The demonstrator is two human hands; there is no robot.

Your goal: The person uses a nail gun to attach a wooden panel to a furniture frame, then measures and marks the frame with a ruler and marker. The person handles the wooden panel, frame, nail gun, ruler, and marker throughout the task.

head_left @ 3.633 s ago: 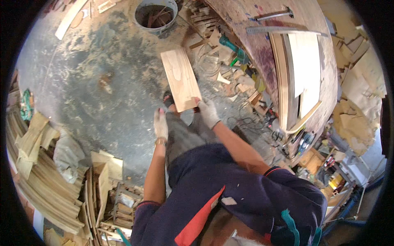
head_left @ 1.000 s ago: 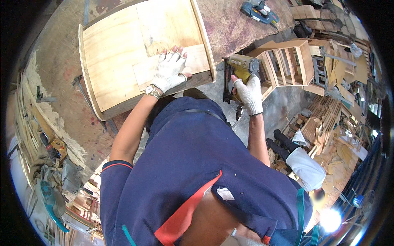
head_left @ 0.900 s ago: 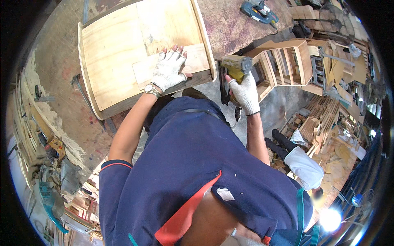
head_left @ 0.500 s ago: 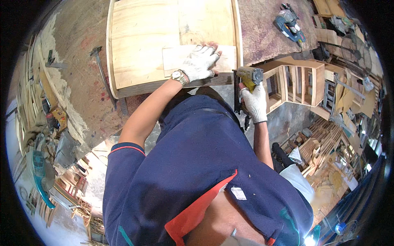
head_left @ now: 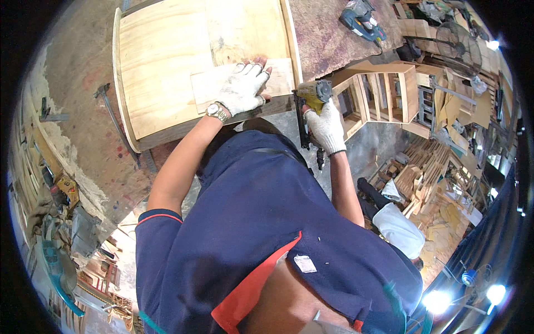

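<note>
My left hand (head_left: 243, 86), in a white glove with bare fingertips, lies flat with fingers spread. It presses on a thin pale board (head_left: 204, 89) at the near end of a shallow wooden panel box (head_left: 167, 50) with raised side rims. My right hand (head_left: 326, 129), gloved too, is wrapped round the grip of a yellow and black nail gun (head_left: 314, 100). The gun's black nose and magazine stand against the outside of the box's right rim, near its front corner. Whether the nose touches the wood I cannot tell.
A hammer (head_left: 114, 114) lies left of the box on the stained worktable (head_left: 78, 94). At the far right is a blue power tool (head_left: 362, 22). A slatted wooden frame (head_left: 384, 97) stands on the right. Stacked offcuts (head_left: 425, 167) and a person in pale clothing (head_left: 397, 228) are behind it.
The whole scene has shifted left and turned slightly in the view. Both hands keep nearly the same places on the board and the nail gun.
</note>
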